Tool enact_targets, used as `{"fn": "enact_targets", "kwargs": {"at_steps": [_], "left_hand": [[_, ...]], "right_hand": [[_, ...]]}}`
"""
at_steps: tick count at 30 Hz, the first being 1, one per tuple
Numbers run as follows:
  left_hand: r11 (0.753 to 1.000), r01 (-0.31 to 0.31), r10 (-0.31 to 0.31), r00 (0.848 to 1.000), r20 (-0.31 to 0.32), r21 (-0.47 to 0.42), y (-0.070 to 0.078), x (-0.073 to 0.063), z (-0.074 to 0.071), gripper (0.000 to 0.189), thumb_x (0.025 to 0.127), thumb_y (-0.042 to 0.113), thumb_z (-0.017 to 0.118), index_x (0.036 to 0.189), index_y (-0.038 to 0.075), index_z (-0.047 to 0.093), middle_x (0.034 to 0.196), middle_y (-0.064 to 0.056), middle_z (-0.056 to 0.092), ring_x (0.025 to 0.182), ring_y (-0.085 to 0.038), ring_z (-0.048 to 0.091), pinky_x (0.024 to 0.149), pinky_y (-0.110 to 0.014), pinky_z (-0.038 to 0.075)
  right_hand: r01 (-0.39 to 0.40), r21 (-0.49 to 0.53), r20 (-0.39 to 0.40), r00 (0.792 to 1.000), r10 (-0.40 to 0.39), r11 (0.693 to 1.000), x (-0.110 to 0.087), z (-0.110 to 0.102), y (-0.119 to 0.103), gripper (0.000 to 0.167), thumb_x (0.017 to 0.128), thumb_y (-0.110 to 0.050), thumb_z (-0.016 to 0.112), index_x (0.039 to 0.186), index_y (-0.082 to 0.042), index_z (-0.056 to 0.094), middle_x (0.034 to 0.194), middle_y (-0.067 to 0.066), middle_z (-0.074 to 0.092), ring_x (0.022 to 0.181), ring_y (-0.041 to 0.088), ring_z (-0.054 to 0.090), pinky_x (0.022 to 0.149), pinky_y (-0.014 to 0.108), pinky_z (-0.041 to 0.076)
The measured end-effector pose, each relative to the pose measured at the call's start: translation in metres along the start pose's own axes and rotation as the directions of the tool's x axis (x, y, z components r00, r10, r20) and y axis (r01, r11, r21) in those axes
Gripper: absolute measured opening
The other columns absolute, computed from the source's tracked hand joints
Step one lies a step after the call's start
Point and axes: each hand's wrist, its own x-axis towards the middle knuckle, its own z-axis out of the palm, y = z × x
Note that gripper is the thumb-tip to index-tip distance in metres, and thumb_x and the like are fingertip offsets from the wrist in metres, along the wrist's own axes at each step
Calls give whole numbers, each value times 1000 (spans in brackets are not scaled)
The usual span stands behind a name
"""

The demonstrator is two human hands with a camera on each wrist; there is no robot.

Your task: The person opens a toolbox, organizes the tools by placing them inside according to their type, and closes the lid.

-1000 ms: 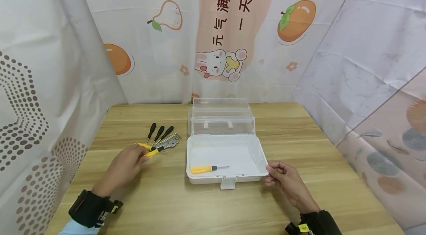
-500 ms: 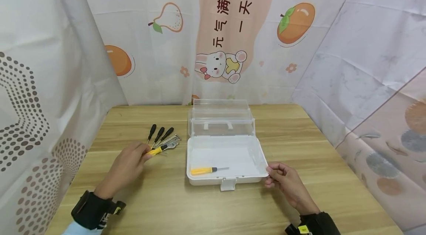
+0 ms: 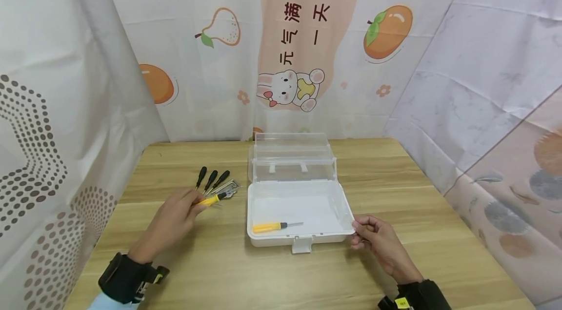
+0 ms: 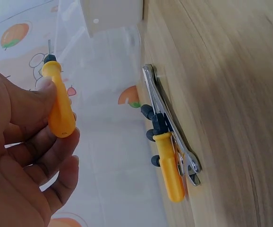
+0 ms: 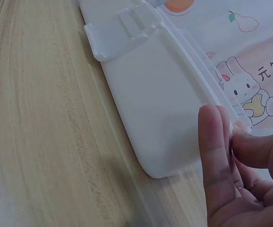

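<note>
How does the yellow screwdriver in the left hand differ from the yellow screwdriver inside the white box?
The held screwdriver is pinched by the left hand; the boxed screwdriver is touched by neither hand. The held screwdriver is outside the white box, raised above the table; the boxed screwdriver lies inside, on the box's floor. Both have a yellow handle and a black collar.

I see a wood-grain worktop [image 3: 246, 276] across the lower frame. Behind it, upper centre, hangs fruit-printed cloth [image 3: 263, 47]; dotted cloth [image 3: 61, 120] drapes the left edge.
</note>
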Motion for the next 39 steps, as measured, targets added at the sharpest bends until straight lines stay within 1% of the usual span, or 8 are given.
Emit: {"fn": "enact_targets", "kwargs": {"at_steps": [10,14,19,22,30,39], "left_hand": [[1000,16,-16,1000,8,-21,4,2,1,10,94,10,75,99,5,68,87,1,56,76,-13,46,64,-30,43],[999,26,-25,1000,9,-26,3,3,3,9,94,9,75,99,5,68,88,1,56,76,-13,46,63,-30,43],[998,34,-33,999,26,-53,4,4,6,7,96,9,73,100,5,69,91,1,56,79,-14,46,65,-30,43],[997,38,-36,999,34,-62,5,4,7,7,97,10,73,101,5,69,91,1,56,78,-13,46,65,-30,43],[996,27,-25,999,29,-79,6,5,5,6,97,11,72,101,6,69,89,3,54,76,-12,45,63,-28,42],[997,18,-16,1000,17,-80,4,6,7,5,97,11,72,100,8,69,88,3,53,76,-11,44,63,-27,42]], "right_hand": [[4,10,15,1000,-4,1000,-1,0,0,27,102,-9,64,118,11,54,90,13,68,73,16,68,72,34,61],[5,7,1,1000,-5,1000,-1,1,1,28,102,-8,64,118,12,54,89,12,68,73,16,68,71,34,61],[4,8,-5,1000,-4,1000,-1,1,3,27,102,-8,64,118,12,54,88,12,68,72,17,68,71,34,61],[7,11,7,1000,-8,1000,-1,1,2,26,103,-8,63,117,11,54,88,12,68,73,17,68,72,34,61],[9,14,6,1000,-9,1000,-1,1,1,22,102,-6,63,116,10,55,87,11,68,72,16,69,71,34,61],[13,0,8,1000,-13,1000,0,0,4,25,102,-8,64,116,11,55,87,10,68,72,16,69,72,35,61]]}}
